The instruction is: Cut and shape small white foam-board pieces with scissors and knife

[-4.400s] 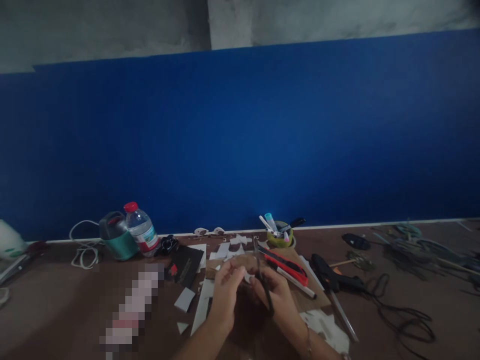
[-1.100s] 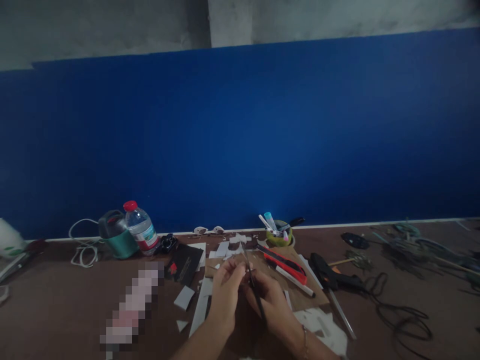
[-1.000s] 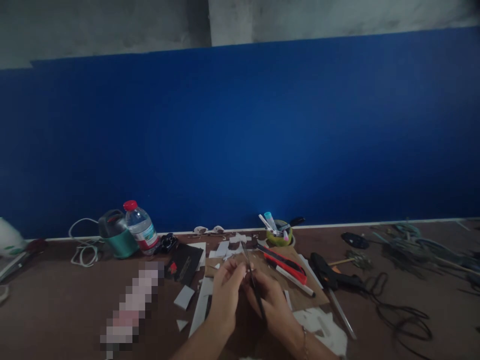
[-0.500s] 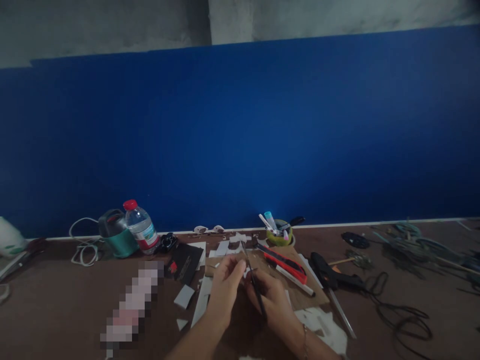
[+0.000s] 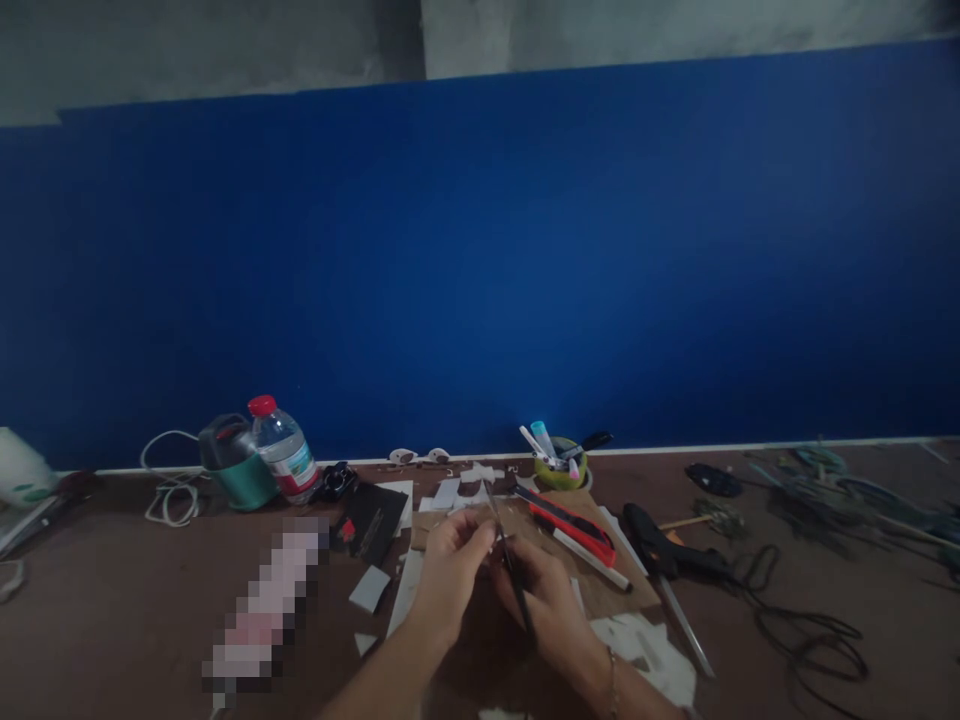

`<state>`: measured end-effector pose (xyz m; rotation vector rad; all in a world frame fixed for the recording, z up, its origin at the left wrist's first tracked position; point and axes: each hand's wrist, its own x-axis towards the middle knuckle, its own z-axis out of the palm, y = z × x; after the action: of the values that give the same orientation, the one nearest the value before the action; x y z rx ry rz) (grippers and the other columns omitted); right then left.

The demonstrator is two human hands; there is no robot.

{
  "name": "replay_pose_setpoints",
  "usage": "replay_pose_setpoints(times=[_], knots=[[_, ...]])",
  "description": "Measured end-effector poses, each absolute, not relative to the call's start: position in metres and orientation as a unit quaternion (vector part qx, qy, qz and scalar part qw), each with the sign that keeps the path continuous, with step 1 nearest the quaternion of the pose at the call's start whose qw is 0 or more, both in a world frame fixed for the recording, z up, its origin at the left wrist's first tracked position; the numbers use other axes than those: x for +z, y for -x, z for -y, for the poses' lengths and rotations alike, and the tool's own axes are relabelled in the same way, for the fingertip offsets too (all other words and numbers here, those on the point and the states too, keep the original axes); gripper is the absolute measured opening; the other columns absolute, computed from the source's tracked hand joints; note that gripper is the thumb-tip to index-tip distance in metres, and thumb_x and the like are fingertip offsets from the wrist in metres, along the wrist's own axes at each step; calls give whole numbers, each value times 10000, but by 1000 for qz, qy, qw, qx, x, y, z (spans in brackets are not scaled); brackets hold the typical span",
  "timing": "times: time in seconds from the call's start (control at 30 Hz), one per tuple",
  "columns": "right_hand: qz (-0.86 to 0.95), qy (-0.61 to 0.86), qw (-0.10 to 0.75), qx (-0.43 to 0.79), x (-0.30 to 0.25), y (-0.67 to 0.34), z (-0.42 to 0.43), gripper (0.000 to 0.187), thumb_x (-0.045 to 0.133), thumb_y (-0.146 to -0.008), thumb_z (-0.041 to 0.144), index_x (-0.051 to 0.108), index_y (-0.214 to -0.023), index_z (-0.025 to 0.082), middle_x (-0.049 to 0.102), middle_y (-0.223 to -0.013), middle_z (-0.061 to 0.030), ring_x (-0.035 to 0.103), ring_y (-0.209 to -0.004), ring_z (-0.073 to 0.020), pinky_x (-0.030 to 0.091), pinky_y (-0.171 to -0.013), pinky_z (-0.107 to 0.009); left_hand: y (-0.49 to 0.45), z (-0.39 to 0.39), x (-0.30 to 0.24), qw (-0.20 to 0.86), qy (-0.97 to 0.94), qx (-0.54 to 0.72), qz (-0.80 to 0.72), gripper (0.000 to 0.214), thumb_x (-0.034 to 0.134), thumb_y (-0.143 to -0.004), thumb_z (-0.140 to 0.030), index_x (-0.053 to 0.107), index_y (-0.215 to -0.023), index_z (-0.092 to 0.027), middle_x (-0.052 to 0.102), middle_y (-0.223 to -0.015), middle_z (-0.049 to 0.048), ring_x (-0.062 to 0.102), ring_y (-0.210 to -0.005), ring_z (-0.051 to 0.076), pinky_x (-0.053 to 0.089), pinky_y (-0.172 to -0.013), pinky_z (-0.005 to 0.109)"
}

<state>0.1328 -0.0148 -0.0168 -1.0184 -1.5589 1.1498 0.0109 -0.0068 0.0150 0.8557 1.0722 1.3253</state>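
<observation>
Over the middle of the table, my left hand (image 5: 454,560) pinches a tiny white piece (image 5: 492,546) between thumb and fingertips, mostly hidden. My right hand (image 5: 547,605) is close beside it, fingers curled around a slim dark tool (image 5: 515,585) with a narrow, pointed tip. That tip points away from me and passes close to my left thumb. I cannot make out the tool's exact kind. Beneath and beyond the hands lie a brown cardboard sheet (image 5: 600,590) and white paper scraps (image 5: 484,473).
A red utility knife (image 5: 577,528) and a white marker (image 5: 592,560) rest on the cardboard. Rightward lies a black glue gun (image 5: 667,550) with its cord. Behind stands a pen holder (image 5: 561,468). Leftward are a black booklet (image 5: 371,520) and a water bottle (image 5: 285,450).
Both hands keep nearly the same pose and grip. The small white piece shows less than before. The whole view has shifted slightly.
</observation>
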Motion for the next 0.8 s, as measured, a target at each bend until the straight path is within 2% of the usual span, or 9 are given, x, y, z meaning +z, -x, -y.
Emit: replay_pose_setpoints(times=[0.4, 0.6, 0.7, 0.8], knots=[[647, 438, 448, 434, -19, -134, 13, 140, 561, -753, 236, 550, -639, 155, 447, -571, 44, 371, -547, -98, 302, -499, -202, -3, 1, 2, 572, -400, 569, -435, 170, 704, -677, -290, 666, -729, -132, 639, -697, 34, 549, -673, 147, 419, -668, 246], [648, 445, 425, 449, -16, -135, 11, 113, 549, -747, 217, 567, -657, 151, 463, -590, 36, 392, -561, -104, 319, -518, -208, -6, 4, 10, 551, -404, 574, -451, 177, 654, -726, -320, 628, -701, -146, 616, -674, 17, 541, -671, 140, 413, -662, 232], [639, 436, 425, 469, -14, -135, 11, 100, 575, -741, 231, 607, -717, 139, 516, -631, 19, 444, -599, -123, 360, -553, -217, -5, 5, 11, 548, -420, 560, -457, 174, 644, -726, -312, 604, -676, -151, 583, -618, -3, 519, -613, 126, 406, -615, 224], [619, 407, 440, 508, -14, -134, 12, 176, 607, -750, 299, 623, -799, 131, 572, -704, -6, 491, -654, -146, 405, -606, -234, -5, 4, 12, 549, -440, 542, -460, 172, 644, -722, -306, 594, -661, -153, 570, -592, -14, 510, -590, 119, 399, -588, 217]])
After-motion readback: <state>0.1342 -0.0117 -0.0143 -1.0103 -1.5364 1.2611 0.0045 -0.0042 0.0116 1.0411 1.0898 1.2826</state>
